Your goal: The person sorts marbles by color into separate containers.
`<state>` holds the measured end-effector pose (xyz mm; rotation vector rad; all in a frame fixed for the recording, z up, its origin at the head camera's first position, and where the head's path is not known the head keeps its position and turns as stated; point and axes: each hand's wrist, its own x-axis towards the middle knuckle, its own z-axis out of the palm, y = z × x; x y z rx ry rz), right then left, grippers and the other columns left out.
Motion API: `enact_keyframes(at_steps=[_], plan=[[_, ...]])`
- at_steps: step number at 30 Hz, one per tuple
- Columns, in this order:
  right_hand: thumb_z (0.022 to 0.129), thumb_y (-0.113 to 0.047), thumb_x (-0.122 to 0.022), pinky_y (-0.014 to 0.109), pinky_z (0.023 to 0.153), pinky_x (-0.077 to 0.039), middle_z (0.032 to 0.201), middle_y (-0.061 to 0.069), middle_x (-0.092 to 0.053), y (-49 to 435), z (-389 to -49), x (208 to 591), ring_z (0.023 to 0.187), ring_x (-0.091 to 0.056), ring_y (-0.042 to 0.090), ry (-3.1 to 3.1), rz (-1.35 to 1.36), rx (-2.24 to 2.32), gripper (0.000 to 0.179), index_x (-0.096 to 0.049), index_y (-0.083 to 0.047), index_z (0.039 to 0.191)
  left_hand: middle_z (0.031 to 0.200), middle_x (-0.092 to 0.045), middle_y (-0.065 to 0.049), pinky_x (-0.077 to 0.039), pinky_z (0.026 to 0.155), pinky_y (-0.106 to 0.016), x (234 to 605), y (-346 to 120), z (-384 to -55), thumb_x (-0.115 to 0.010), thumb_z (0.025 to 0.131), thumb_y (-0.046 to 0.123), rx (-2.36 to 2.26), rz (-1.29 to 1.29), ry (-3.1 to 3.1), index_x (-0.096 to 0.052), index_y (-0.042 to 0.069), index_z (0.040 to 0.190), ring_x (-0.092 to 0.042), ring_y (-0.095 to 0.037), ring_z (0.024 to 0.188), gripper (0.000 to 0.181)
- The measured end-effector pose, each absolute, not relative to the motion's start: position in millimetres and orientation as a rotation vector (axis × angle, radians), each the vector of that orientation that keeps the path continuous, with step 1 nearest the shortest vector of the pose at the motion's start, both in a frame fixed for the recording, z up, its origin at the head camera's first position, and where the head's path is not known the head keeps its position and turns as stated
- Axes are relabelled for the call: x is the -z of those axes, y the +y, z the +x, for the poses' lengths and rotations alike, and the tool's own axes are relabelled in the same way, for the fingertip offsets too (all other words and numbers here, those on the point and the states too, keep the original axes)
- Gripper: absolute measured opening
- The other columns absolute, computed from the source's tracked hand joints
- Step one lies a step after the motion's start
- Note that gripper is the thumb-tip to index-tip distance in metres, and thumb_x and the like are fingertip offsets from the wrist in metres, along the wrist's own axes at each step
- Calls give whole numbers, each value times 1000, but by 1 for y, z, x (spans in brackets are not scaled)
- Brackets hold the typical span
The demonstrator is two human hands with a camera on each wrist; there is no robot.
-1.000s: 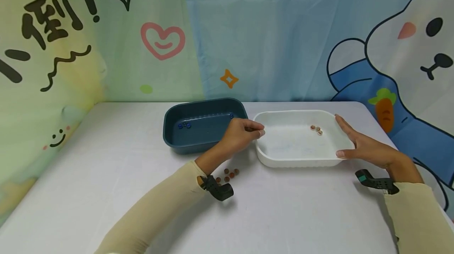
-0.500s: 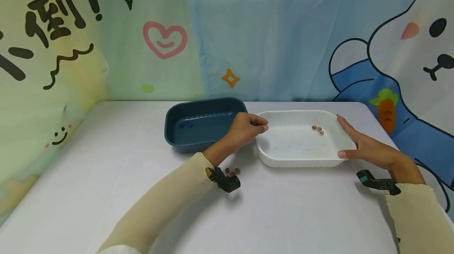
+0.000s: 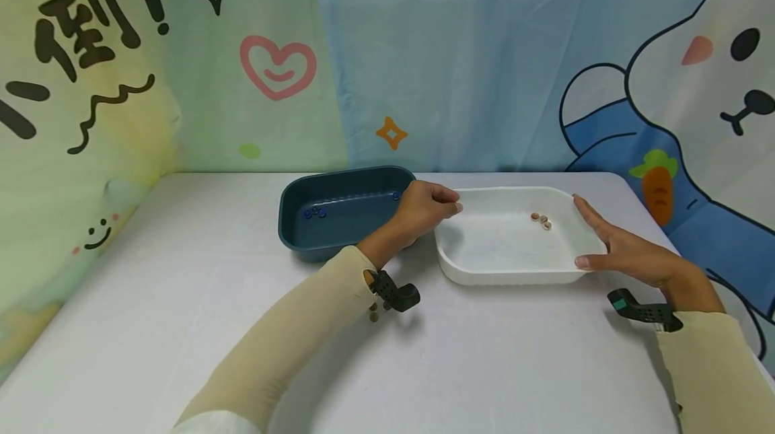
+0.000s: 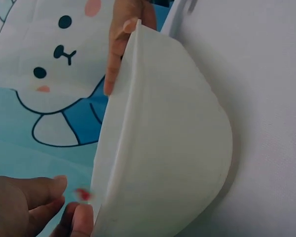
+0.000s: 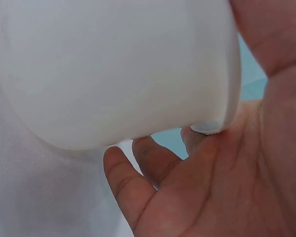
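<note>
In the left wrist view a small blurred red bead point(image 4: 83, 193) is just off the parted fingertips of my left hand point(image 4: 44, 210), beside the rim of the white tray. The head view has my left hand point(image 3: 426, 208) over the tray's left end, thumb and index tips near the rim. At the opposite end my right hand point(image 3: 630, 252) holds the white tray point(image 3: 514, 277), thumb at the front corner and fingers along the far side. Three brownish beads point(image 3: 543, 220) lie inside it. In the right wrist view the fingers point(image 5: 158, 160) touch the tray's outer wall point(image 5: 113, 74).
A dark blue tray point(image 3: 321, 249) stands left of the white one, with several blue beads point(image 3: 315, 212) inside. Several brown beads point(image 3: 373, 316) lie on the white table point(image 3: 484, 360), partly hidden behind the left wrist camera point(image 3: 396, 293). A printed curtain point(image 3: 454, 70) hangs behind.
My left hand has moved slightly right and away from me, toward the white tray's far left corner. Its forearm now covers more of the loose beads. The right hand stays put.
</note>
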<state>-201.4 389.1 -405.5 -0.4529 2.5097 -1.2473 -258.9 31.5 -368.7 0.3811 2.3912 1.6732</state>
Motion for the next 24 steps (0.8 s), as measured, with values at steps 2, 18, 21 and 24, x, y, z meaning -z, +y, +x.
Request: enact_keyframes(at_steps=[2,18,21,24], plan=[[86,-11,-72,79,86,-20,158,3,24,389,-201,405,135,-9,56,2512,-448,1247,113,14,-44,151,89,-70,-3,-52,70,-25,369,32,-259,-73,88,11,-1683,383,2390,-73,-1,107,-64,-13,82,22],[87,-11,-72,78,88,-20,158,5,24,389,-201,405,137,-4,55,2511,-441,1245,113,15,-42,151,93,-71,-11,-55,77,-36,369,14,-250,-65,92,6,-1732,421,2291,-73,0,103,-67,-20,82,15],[87,-12,-72,79,88,-19,158,3,25,389,-201,404,138,-1,55,2517,-439,1239,112,15,-43,151,96,-70,-12,-54,82,-40,370,8,-245,-64,93,4,-1726,433,2264,-73,-1,103,-67,-21,84,15],[86,-12,-72,79,89,-17,158,3,24,389,-201,404,138,1,54,2513,-431,1245,112,14,-43,151,95,-70,-7,-54,79,-37,368,2,-238,-65,93,6,-1669,454,2285,-73,1,105,-67,-19,84,15]])
